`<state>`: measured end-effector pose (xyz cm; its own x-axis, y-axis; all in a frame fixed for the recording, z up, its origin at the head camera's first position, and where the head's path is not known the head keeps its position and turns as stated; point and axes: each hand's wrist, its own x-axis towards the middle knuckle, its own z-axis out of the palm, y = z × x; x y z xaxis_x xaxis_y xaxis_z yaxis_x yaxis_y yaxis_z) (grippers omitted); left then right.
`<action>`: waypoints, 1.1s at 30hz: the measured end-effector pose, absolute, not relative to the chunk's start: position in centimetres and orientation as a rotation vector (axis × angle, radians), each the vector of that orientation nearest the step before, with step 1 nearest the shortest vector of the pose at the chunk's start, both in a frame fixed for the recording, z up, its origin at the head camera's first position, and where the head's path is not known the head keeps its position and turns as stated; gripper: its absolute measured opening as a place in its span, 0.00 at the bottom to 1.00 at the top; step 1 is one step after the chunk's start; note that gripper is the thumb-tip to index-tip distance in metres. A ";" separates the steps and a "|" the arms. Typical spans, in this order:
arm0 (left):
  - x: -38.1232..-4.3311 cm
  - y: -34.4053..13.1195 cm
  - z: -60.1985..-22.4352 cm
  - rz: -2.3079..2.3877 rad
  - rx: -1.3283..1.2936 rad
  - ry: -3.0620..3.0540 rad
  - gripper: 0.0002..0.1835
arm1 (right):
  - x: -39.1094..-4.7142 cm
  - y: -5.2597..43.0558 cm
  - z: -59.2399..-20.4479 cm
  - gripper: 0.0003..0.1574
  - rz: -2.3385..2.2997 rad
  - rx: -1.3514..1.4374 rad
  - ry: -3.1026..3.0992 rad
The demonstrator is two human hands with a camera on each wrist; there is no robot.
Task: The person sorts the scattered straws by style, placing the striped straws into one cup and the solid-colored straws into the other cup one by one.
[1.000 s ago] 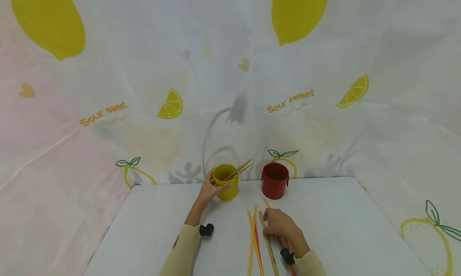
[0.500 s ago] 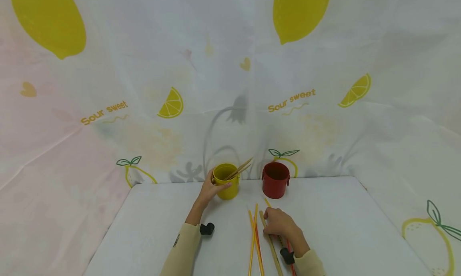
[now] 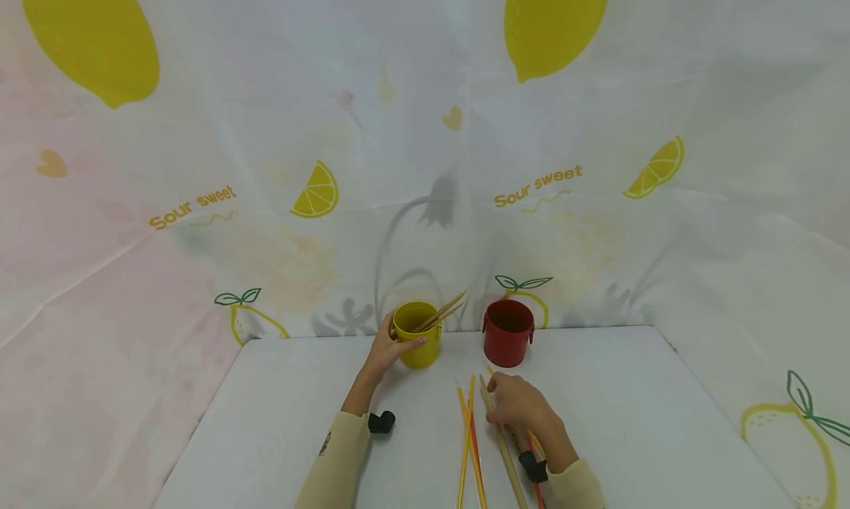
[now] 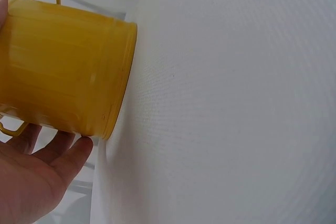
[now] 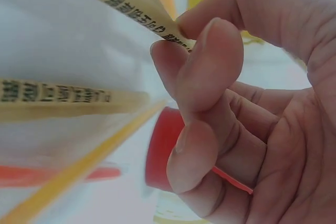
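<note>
My left hand (image 3: 387, 352) holds a small yellow bucket (image 3: 421, 355) at the back of the table, thumb across its front and fingers around the far side. Its base meets the white surface in the left wrist view. Thin wooden sticks (image 3: 441, 316) lean out over the bucket's right rim. With thumb and forefinger my right hand (image 3: 523, 407) pinches a pale wooden stick (image 5: 134, 15) printed with black characters. Another printed stick (image 5: 58, 94) lies below that hand, beside a yellow stick (image 5: 89, 163) and a red stick (image 5: 58, 176).
A red bucket (image 3: 508, 345) stands at the back, right of the yellow one. Yellow-orange sticks (image 3: 464, 454) and a red stick (image 3: 477, 457) lie crossed left of my right hand. A lemon-print cloth (image 3: 398, 147) hangs behind the white table (image 3: 265, 420).
My right hand has moved slightly up and away, and the pinched wooden stick has shifted with it and turned a little. The left hand and yellow bucket stay in place.
</note>
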<state>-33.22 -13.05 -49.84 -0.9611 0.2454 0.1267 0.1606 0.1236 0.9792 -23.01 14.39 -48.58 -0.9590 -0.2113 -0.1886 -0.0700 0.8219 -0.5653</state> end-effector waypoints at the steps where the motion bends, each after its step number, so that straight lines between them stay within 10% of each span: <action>1: -33.2 -13.1 -49.8 1.993 0.419 2.305 0.49 | -23.0 14.4 -48.4 0.24 -0.852 -0.232 2.777; 33: -35.8 -13.1 -53.6 2.071 0.410 2.310 0.48 | -23.3 13.6 -44.4 0.16 -1.275 -0.442 3.188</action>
<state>-35.75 -13.08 -53.56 -0.9657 0.2015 0.1641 0.1850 0.0896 0.9787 -23.27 13.64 -44.39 -0.9175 -0.1133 0.3813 -0.3450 0.7038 -0.6211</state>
